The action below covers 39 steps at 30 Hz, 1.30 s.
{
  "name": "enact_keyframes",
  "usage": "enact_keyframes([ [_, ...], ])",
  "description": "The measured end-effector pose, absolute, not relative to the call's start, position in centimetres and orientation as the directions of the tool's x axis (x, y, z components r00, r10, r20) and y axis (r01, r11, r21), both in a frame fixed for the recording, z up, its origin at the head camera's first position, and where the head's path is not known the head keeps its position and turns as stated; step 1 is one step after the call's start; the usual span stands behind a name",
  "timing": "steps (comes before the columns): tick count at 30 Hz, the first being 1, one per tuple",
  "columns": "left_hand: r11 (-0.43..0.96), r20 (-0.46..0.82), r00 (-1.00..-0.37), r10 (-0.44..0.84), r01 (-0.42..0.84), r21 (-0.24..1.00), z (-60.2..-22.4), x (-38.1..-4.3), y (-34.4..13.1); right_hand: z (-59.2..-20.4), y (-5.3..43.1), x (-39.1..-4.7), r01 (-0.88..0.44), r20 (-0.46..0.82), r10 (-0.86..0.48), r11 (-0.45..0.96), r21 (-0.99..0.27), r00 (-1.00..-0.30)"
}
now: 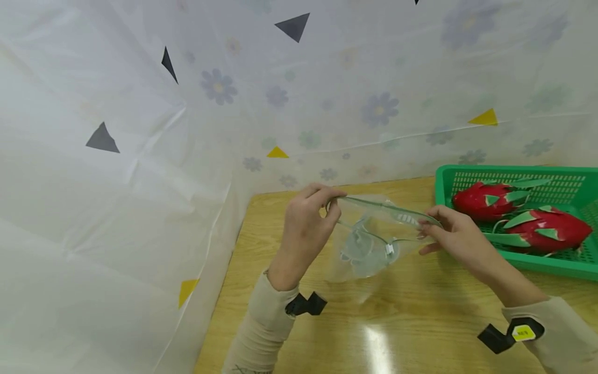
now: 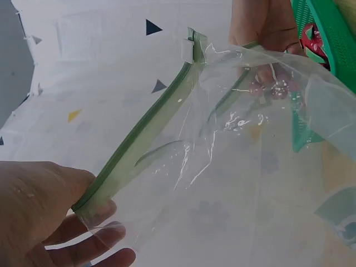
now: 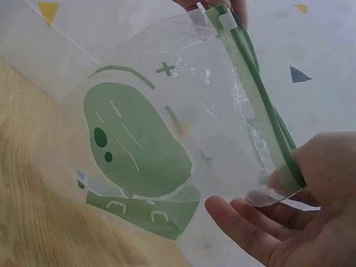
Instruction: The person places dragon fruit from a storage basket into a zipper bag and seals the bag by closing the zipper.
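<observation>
Here's the bag (image 1: 369, 252), clear and soft, held up over the table (image 1: 336, 332) between two hands, left of the basket (image 1: 439, 189). The left hand (image 1: 306, 226) has one end of the green zip, pinched between thumb and fingers; the right hand (image 1: 460, 239) grips the opposite end, fingertips on the plastic. Between them the two green strips of the mouth stand apart, and look, a white slider (image 1: 390, 249) sits midway along the near one. Down the side there's a big green print (image 3: 139, 147), plain in the right wrist view, with little crosses beside it. Whether the bottom edge touches the wood, I can't tell. Just beyond the right hand, the green basket holds one red fruit (image 1: 481, 202) at the back and a second red fruit (image 1: 553, 232) nearer, both with green scales.
</observation>
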State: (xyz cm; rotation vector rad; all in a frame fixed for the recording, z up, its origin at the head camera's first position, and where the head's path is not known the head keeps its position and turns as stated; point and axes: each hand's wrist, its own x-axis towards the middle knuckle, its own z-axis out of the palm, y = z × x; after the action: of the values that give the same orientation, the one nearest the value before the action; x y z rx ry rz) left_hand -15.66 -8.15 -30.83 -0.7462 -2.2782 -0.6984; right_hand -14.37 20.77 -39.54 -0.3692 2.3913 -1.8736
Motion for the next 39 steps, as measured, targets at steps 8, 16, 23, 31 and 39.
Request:
enact_keyframes([
  [8, 0.708, 0.678, -0.645, 0.353, 0.658, 0.258, -31.0, -15.5, -7.7, -39.5, 20.5, -14.2, -0.172, 0.115, -0.181, 0.34, -0.924, -0.977],
  [16, 0.709, 0.711, -0.618, 0.335, 0.662, 0.241, -31.6, -15.5, -7.7, -39.9, 20.5, -14.0, -0.355, 0.495, 0.045, 0.642, -0.68, -0.868],
  [23, 0.697, 0.701, -0.566, 0.435, 0.704, 0.136, -31.7, -15.5, -7.6, -40.0, 20.2, -13.8, -0.426, 0.556, 0.106, 0.532, -0.732, -0.824],
  [31, 0.717, 0.669, -0.582, 0.462, 0.689, 0.104, -32.1, -15.5, -7.3, -39.8, 19.8, -14.0, -0.556, 0.641, -0.048, 0.55, -0.623, -0.766],
  [39, 0.709, 0.715, -0.606, 0.348, 0.669, 0.222, -32.1, -15.4, -7.1, -39.8, 19.4, -14.0, -0.632, 0.721, -0.11, 0.583, -0.511, -0.684],
])
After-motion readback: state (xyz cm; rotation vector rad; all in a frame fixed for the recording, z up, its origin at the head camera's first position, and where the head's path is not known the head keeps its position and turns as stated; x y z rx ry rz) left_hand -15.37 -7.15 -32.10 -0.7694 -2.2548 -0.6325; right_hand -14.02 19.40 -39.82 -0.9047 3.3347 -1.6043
